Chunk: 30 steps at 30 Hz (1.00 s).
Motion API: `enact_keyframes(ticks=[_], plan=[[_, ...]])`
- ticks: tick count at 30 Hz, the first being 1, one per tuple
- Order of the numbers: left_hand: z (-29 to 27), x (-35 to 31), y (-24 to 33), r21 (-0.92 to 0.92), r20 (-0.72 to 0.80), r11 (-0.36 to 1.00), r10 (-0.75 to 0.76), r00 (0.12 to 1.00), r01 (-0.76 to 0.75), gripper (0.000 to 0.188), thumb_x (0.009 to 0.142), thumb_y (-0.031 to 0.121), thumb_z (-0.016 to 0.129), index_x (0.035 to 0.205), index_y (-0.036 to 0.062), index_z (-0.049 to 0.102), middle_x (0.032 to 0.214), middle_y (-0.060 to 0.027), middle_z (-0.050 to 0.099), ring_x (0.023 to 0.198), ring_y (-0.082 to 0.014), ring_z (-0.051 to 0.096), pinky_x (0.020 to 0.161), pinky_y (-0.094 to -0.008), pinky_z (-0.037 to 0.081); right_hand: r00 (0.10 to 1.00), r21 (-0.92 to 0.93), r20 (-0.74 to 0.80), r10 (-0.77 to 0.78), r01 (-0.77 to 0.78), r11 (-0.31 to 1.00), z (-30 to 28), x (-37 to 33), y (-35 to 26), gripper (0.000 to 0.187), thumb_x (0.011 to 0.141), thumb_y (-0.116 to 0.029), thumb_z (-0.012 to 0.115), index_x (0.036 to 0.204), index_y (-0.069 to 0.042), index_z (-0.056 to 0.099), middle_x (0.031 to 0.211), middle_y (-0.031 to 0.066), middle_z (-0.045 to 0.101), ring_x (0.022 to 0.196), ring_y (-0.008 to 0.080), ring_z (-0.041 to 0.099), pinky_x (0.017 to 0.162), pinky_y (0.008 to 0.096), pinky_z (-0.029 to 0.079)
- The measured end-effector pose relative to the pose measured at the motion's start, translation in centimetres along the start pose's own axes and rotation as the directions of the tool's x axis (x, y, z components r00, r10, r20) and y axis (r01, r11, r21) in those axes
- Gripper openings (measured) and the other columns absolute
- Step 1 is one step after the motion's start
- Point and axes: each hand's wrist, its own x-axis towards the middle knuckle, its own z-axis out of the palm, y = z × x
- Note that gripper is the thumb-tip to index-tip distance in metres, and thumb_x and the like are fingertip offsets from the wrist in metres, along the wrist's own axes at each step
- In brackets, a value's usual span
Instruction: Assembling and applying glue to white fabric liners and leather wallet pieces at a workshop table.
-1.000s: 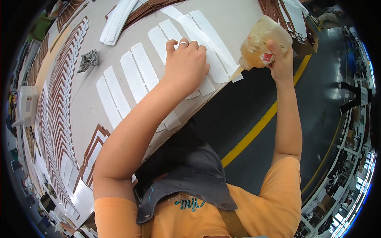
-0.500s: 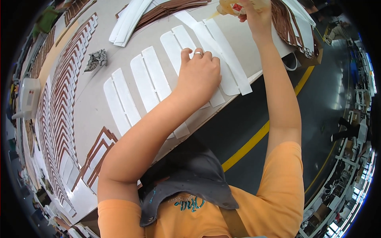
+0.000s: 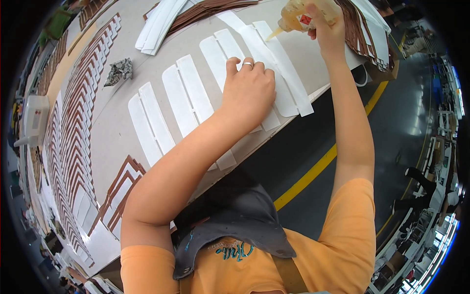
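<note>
My right hand (image 3: pixel 329 39) grips a clear squeeze bottle (image 3: pixel 292 19) of amber liquid, tilted so that its thin nozzle points down at the rightmost white strip (image 3: pixel 274 49). The nozzle tip is at or just above that strip; contact is hard to tell. My left hand (image 3: pixel 248 93), with a ring on one finger, is curled over neighbouring white strips (image 3: pixel 215 51). Its fingertips are hidden, so anything between them does not show. Further left, more paired white strips (image 3: pixel 183 93) with narrow slits between them lie side by side on the table (image 3: pixel 117 103).
Brown-edged pieces (image 3: pixel 78 98) overlap in long rows at the left. Bundles of white strips (image 3: pixel 159 27) and brown strips (image 3: pixel 210 12) lie at the back. More brown strips (image 3: pixel 360 39) stand at the right edge. A crumpled grey lump (image 3: pixel 118 72) sits behind the white strips.
My right hand and the bottle have come slightly nearer and to the right, moving the nozzle along the rightmost strip. The left hand has barely shifted, staying curled.
</note>
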Motion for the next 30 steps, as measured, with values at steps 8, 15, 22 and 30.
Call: enact_keyframes(ticks=[8, 15, 22, 30], plan=[[-0.1, 0.0, 0.1, 0.001, 0.003, 1.000, -0.009, 1.000, 0.009, 0.021, 0.073, 0.020, 0.059, 0.085, 0.0030, 0.058, 0.087, -0.0090, 0.058, 0.096, -0.0234, 0.051, 0.092, -0.0400, 0.026, 0.996, -0.029, 0.090, -0.002, 0.005, 1.000, -4.0, -3.6, -0.7, 0.036, 0.076, -0.037, 0.063, 0.091, -0.005, 0.053, 0.066, -0.0010, 0.053, 0.048, 0.0037, 0.046, 0.037, 0.0169, 0.034], [-0.1, 0.0, 0.1, 0.019, 0.009, 1.000, -0.019, 1.000, 0.019, 0.022, 0.074, 0.022, 0.058, 0.086, 0.0037, 0.059, 0.088, -0.0093, 0.059, 0.097, -0.0236, 0.050, 0.092, -0.0403, 0.025, 0.997, -0.017, 0.057, 0.053, -0.052, 0.999, -6.4, -8.0, -3.5, 0.039, 0.074, -0.034, 0.066, 0.094, -0.005, 0.051, 0.067, -0.0024, 0.053, 0.048, 0.0020, 0.046, 0.036, 0.0146, 0.033], [-0.4, 0.2, 0.2, 0.029, 0.061, 0.999, -0.036, 0.998, 0.034, 0.025, 0.076, 0.024, 0.057, 0.090, 0.0036, 0.058, 0.091, -0.0099, 0.059, 0.098, -0.0246, 0.050, 0.092, -0.0410, 0.024, 0.981, 0.007, 0.085, -0.172, 0.172, 0.985, -8.5, -11.4, -5.0, 0.058, 0.064, -0.031, 0.076, 0.105, -0.004, 0.044, 0.091, 0.0024, 0.054, 0.080, 0.0100, 0.053, 0.070, 0.0225, 0.045], [-0.5, 0.3, 0.3, 0.043, 0.095, 0.998, -0.044, 0.994, 0.040, 0.025, 0.077, 0.024, 0.056, 0.090, 0.0033, 0.058, 0.091, -0.0103, 0.059, 0.099, -0.0248, 0.050, 0.093, -0.0407, 0.024, 0.942, -0.232, 0.093, -0.324, 0.337, 0.913, -9.6, -13.4, -5.8, 0.077, 0.051, -0.035, 0.083, 0.108, -0.003, 0.042, 0.097, 0.0045, 0.052, 0.088, 0.0128, 0.051, 0.077, 0.0269, 0.044]])
